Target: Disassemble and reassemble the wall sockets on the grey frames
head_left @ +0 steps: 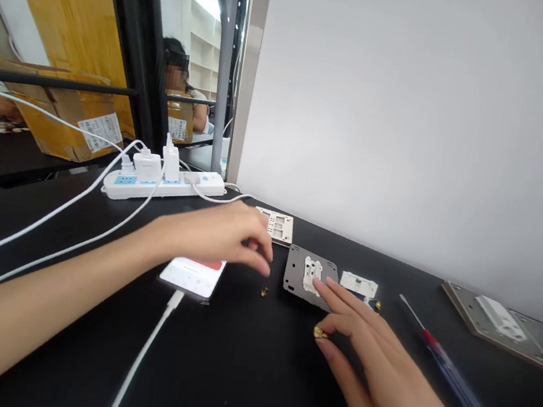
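Note:
My left hand (219,236) hovers palm down over the black table, fingers loosely spread and empty, just above a phone (193,275) with a lit screen and close to a small brass screw (264,291). My right hand (364,338) lies flat with fingers stretched out; its index finger touches the grey socket plate (298,274) and its thumb rests against a brass piece (318,332). A white insert (359,284) lies right of the plate, a beige socket module (276,224) behind it.
A red-and-clear screwdriver (450,371) lies to the right. More socket plates (507,325) sit at the far right. A white power strip (163,183) with chargers and cables sits at the back left. A person sits beyond the shelving. A white wall stands behind the table.

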A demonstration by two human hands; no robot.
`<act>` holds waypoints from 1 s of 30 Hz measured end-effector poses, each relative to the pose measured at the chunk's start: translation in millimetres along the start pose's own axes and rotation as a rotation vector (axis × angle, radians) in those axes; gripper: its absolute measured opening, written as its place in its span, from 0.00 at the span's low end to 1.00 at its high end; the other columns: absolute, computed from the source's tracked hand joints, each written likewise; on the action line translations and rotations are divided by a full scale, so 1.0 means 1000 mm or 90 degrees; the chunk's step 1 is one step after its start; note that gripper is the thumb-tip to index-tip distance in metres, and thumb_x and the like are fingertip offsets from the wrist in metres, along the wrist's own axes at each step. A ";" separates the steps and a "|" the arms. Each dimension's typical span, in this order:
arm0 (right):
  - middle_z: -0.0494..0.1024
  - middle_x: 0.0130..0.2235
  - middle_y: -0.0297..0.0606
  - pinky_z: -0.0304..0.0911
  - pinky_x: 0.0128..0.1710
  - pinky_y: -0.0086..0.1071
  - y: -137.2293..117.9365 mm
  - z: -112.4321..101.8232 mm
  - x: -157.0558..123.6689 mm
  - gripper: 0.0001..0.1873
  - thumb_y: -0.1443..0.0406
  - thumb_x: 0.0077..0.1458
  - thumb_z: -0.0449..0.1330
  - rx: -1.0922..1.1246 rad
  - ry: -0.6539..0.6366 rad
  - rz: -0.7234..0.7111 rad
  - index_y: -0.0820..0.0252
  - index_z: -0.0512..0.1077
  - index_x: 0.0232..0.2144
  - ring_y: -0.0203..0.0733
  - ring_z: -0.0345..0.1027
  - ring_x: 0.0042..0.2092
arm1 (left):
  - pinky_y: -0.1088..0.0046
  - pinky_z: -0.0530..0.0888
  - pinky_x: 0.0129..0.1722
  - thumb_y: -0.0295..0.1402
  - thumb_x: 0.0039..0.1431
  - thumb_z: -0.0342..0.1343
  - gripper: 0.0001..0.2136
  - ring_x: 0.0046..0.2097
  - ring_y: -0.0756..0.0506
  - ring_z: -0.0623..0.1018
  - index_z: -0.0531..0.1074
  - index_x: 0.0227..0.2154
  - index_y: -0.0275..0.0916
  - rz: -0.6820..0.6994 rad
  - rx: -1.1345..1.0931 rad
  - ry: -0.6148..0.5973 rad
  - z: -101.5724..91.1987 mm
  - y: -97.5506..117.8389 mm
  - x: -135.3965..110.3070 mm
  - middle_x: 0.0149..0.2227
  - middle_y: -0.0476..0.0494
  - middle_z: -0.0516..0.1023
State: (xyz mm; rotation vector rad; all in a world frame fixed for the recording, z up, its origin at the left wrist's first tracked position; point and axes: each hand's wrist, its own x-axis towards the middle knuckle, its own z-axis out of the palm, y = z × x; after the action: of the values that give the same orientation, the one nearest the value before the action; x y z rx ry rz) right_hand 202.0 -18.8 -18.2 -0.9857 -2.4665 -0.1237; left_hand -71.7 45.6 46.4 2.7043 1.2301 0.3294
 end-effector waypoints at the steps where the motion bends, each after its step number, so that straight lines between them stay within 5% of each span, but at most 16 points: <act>1: 0.65 0.62 0.40 0.65 0.57 0.47 0.002 0.000 -0.002 0.07 0.64 0.62 0.52 -0.003 0.005 -0.002 0.51 0.64 0.43 0.48 0.56 0.64 | 0.69 0.69 0.43 0.47 0.63 0.52 0.13 0.44 0.43 0.76 0.78 0.41 0.50 -0.038 0.018 0.020 -0.005 -0.006 -0.002 0.40 0.48 0.77; 5: 0.61 0.64 0.37 0.62 0.59 0.50 0.009 0.004 -0.008 0.09 0.64 0.61 0.53 -0.016 0.017 -0.013 0.51 0.64 0.45 0.50 0.53 0.65 | 0.46 0.62 0.54 0.52 0.63 0.44 0.33 0.60 0.28 0.63 0.55 0.64 0.35 -0.232 0.105 0.088 -0.012 -0.035 -0.010 0.59 0.27 0.65; 7: 0.61 0.65 0.37 0.62 0.58 0.51 0.013 0.007 -0.010 0.08 0.63 0.61 0.53 -0.028 0.020 -0.014 0.50 0.65 0.44 0.52 0.54 0.65 | 0.40 0.58 0.56 0.54 0.58 0.50 0.40 0.64 0.22 0.56 0.51 0.65 0.30 -0.295 0.125 0.064 -0.008 -0.048 -0.013 0.64 0.21 0.55; 10: 0.61 0.64 0.36 0.62 0.58 0.52 0.015 0.008 -0.012 0.08 0.62 0.61 0.54 -0.042 0.031 -0.018 0.50 0.67 0.44 0.53 0.55 0.64 | 0.42 0.55 0.59 0.55 0.54 0.54 0.42 0.66 0.24 0.52 0.53 0.64 0.32 -0.320 0.135 0.041 -0.003 -0.054 -0.013 0.66 0.24 0.52; 15: 0.65 0.62 0.38 0.63 0.58 0.50 0.013 0.002 -0.009 0.08 0.63 0.60 0.54 -0.033 0.045 -0.018 0.51 0.67 0.43 0.52 0.57 0.63 | 0.53 0.61 0.57 0.50 0.67 0.37 0.27 0.61 0.33 0.64 0.60 0.60 0.36 -0.249 0.142 0.130 -0.007 -0.016 -0.006 0.60 0.33 0.64; 17: 0.67 0.61 0.40 0.64 0.57 0.49 0.011 -0.002 -0.007 0.07 0.63 0.61 0.55 -0.034 0.052 -0.023 0.53 0.67 0.42 0.52 0.57 0.63 | 0.59 0.66 0.52 0.51 0.65 0.43 0.22 0.53 0.37 0.71 0.73 0.46 0.42 -0.190 0.123 0.099 -0.006 0.008 -0.006 0.49 0.42 0.73; 21: 0.69 0.59 0.43 0.64 0.57 0.47 0.008 -0.007 -0.003 0.06 0.65 0.61 0.55 -0.056 0.056 -0.035 0.55 0.66 0.41 0.49 0.57 0.63 | 0.63 0.69 0.43 0.49 0.59 0.56 0.13 0.43 0.41 0.73 0.75 0.35 0.45 -0.129 0.016 -0.016 0.008 0.043 -0.010 0.40 0.48 0.74; 30: 0.71 0.56 0.46 0.64 0.56 0.48 0.005 -0.013 -0.002 0.04 0.66 0.62 0.54 -0.066 0.045 -0.037 0.56 0.66 0.40 0.48 0.58 0.62 | 0.64 0.67 0.39 0.32 0.62 0.54 0.06 0.38 0.43 0.72 0.72 0.29 0.40 -0.144 0.041 -0.032 0.025 0.050 -0.011 0.34 0.47 0.73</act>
State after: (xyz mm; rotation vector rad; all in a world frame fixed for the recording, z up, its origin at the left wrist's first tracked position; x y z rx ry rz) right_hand 211.6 -19.7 -8.6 -0.9365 -2.4454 -0.3022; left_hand -35.9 3.9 31.7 2.5726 1.5376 0.1943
